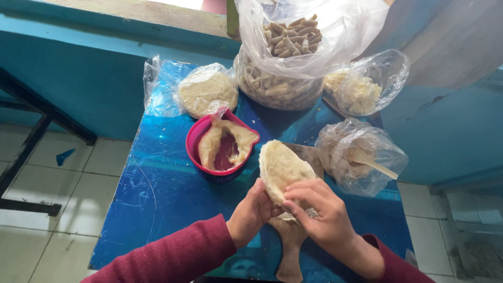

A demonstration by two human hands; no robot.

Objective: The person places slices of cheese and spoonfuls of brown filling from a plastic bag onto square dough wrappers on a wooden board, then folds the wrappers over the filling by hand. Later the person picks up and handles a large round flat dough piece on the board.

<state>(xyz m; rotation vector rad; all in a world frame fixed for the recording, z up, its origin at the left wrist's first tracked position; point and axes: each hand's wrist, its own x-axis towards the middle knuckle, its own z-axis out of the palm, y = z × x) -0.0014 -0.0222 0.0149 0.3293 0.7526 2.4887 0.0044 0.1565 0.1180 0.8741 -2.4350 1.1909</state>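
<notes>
I pinch the near edge of the folded dough piece between both hands, my left hand bracing it and my right hand curled over it, so it rests on the wooden board under them. The pink heart-shaped bowl of dough sits just beyond my left hand on the table, within easy reach.

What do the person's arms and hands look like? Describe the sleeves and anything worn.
Both arms wear long dark red knitted sleeves, the left sleeve and the right sleeve ending at the wrists. The left hand and right hand are bare: no gloves, rings or watch visible.
</notes>
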